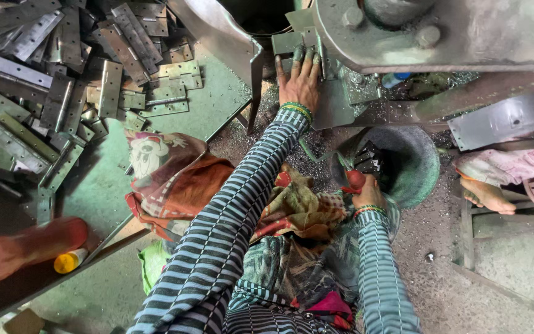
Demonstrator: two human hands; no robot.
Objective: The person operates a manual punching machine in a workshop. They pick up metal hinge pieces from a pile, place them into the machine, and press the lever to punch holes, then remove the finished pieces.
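My left hand (pixel 301 80) reaches up with fingers spread, pressing flat on a grey metal plate (pixel 332 108) under the head of a heavy press machine (pixel 440 31). My right hand (pixel 366 188) is low at the rim of a round dark metal pan (pixel 418 164) and is closed on a red-handled tool (pixel 353 179). Small dark metal pieces (pixel 369 161) lie in the pan beside that hand. Both arms wear striped sleeves with green bangles at the wrists.
A big heap of grey metal hinges (pixel 63 80) covers the green table at the left. A yellow-capped bottle (pixel 69 261) lies near its edge. Another person's foot (pixel 486 195) rests at the right, and a blurred limb (pixel 20 250) at the lower left.
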